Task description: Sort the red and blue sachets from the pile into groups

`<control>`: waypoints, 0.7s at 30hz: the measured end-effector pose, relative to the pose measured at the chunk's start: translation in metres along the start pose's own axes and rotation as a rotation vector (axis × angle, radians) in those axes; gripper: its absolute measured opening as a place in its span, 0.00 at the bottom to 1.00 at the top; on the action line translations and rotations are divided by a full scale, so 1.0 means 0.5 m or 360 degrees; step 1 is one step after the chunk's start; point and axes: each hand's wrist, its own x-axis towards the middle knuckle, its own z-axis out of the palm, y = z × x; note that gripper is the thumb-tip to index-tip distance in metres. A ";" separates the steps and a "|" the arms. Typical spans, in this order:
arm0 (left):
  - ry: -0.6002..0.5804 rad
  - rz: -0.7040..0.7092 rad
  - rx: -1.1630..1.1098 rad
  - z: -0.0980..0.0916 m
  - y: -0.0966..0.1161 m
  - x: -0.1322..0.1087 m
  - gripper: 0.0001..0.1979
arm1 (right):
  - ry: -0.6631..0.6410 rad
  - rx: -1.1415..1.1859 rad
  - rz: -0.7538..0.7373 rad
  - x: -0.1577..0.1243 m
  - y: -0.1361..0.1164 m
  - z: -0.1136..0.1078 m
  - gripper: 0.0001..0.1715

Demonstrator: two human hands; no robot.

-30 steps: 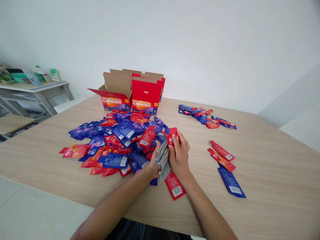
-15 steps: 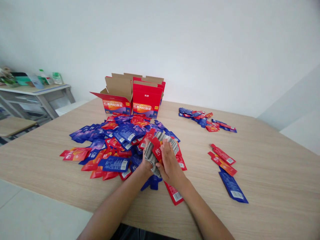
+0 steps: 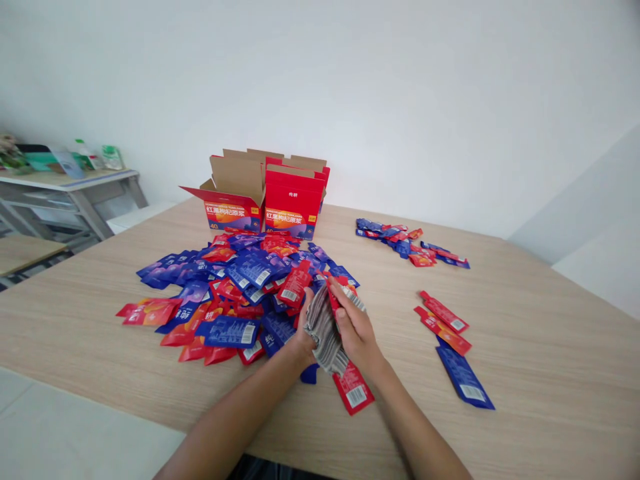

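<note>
Both my hands hold one thick stack of sachets [image 3: 324, 330], seen edge-on as grey stripes, just above the wooden table [image 3: 525, 373]. My left hand [image 3: 304, 337] grips the stack from the left side. My right hand [image 3: 356, 328] presses against its right side, fingers curled over the top. A large loose heap of red and blue sachets [image 3: 240, 287] lies right behind and to the left of my hands. A single red sachet [image 3: 354, 390] lies on the table under my right wrist.
Two open red cartons [image 3: 265, 193] stand behind the heap. A smaller pile of sachets [image 3: 407, 239] lies at the far right, and three separate sachets [image 3: 453, 340] lie to my right. A grey shelf unit [image 3: 65, 193] stands by the wall at left.
The stack was lifted and fanned toward the heap half a second ago with a red sachet on its face; now it is squared edge-on and lower, nearer the table's front.
</note>
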 end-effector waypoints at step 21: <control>0.0220 0.0875 -0.0182 -0.034 0.177 -0.019 0.26 | 0.0328 -0.0240 0.0341 -0.027 0.142 0.081 0.34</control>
